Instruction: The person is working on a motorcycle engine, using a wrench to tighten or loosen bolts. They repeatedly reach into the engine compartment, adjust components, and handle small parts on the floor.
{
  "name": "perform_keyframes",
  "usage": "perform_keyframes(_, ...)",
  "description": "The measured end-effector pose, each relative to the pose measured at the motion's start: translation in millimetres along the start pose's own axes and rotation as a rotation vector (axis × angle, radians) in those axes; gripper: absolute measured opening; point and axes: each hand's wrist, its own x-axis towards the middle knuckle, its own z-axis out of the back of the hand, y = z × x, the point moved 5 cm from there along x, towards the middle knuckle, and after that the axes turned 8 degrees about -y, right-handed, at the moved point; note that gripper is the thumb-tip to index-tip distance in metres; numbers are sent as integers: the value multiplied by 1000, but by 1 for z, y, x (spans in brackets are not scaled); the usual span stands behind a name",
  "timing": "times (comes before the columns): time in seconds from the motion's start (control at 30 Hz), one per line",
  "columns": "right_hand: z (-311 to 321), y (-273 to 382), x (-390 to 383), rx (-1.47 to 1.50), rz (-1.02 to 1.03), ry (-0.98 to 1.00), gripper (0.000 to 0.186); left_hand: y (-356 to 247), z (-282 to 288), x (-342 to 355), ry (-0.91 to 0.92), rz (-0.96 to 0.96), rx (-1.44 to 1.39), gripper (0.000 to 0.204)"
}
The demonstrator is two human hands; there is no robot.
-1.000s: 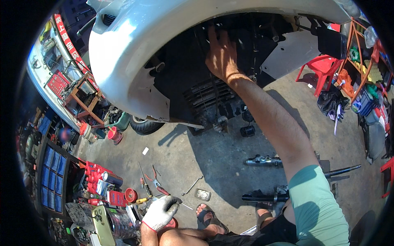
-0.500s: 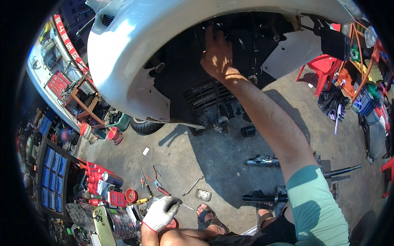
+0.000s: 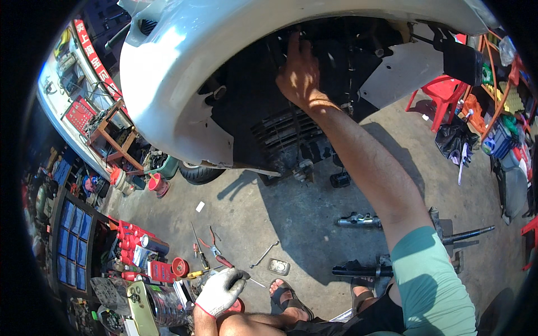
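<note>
My right hand [image 3: 300, 73], bare, reaches up inside the shadowed hollow of a glossy white curved body panel [image 3: 159, 73]. Its index finger stretches upward against dark parts, the other fingers only partly showing; I see nothing clearly held. A dark strip [image 3: 274, 53] runs beside it. Low in the picture, over my knee, my left hand [image 3: 221, 291] wears a white work glove with grey fingertips. Its fingers are curled together, and whatever they hold is unclear. A thin metal rod [image 3: 257, 283] shows next to the glove; whether it is gripped I cannot tell.
On the concrete floor lie red-handled pliers [image 3: 212, 249], screwdrivers [image 3: 203, 260], a wrench [image 3: 263, 253] and a small metal tray [image 3: 278, 267]. Fork-like metal tubes [image 3: 358, 221] lie at right. A grille [image 3: 288, 134] is below the panel. Red chairs [image 3: 443, 95] and shelving stand beyond.
My right hand has shifted slightly, with its index finger now straighter and more distinct. My left hand stays in place. The whole view has moved very slightly.
</note>
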Motion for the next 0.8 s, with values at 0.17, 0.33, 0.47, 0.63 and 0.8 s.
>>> perform_keyframes(0.17,-8,3,-4,78,-10,-13,91,2,0,0,10,12,1,26)
perform_keyframes(0.33,-6,3,-7,40,28,25,90,0,0,-1,-5,10,15,26)
perform_keyframes(0.47,5,8,-7,-56,133,-25,83,2,-1,-1,-4,10,19,26)
perform_keyframes(0.63,9,3,4,-142,93,17,85,-1,0,-1,-11,4,24,26)
perform_keyframes(0.8,3,2,-1,-136,146,-32,85,-1,0,0,-1,16,20,26)
